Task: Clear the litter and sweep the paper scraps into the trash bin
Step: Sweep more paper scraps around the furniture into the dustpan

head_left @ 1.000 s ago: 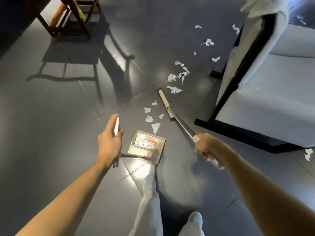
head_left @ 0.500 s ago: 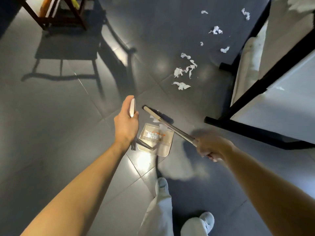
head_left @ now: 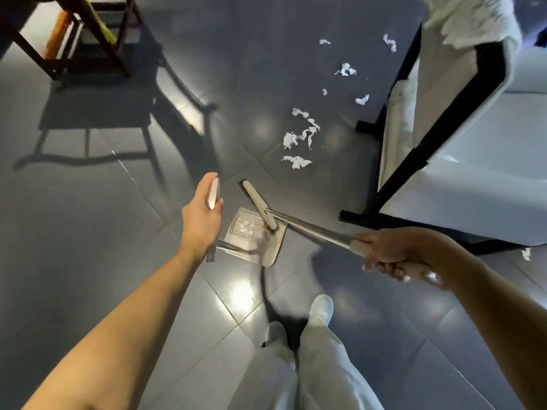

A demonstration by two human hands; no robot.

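My left hand (head_left: 202, 218) grips the beige top of the dustpan's long handle (head_left: 213, 193). The beige dustpan (head_left: 273, 247) rests on the dark tiled floor just right of that hand, with white scraps (head_left: 250, 227) inside it. My right hand (head_left: 398, 254) holds the broom's metal pole (head_left: 310, 230). The broom's beige head (head_left: 258, 204) lies across the dustpan's mouth, bristles against the scraps. More torn white paper scraps (head_left: 297, 137) lie on the floor beyond the pan, and several others (head_left: 345, 69) are scattered farther back. No trash bin is in view.
A white-cushioned sofa with a black frame (head_left: 438, 137) fills the right side; one scrap (head_left: 526, 253) lies by its front. A dark wooden chair (head_left: 88, 34) stands at the back left, casting a long shadow. My white trousers and shoes (head_left: 321, 309) are below the pan.
The broom head has been pulled back from the floor beyond the pan onto the dustpan's mouth. The scraps that lay in front of the pan are now inside it.
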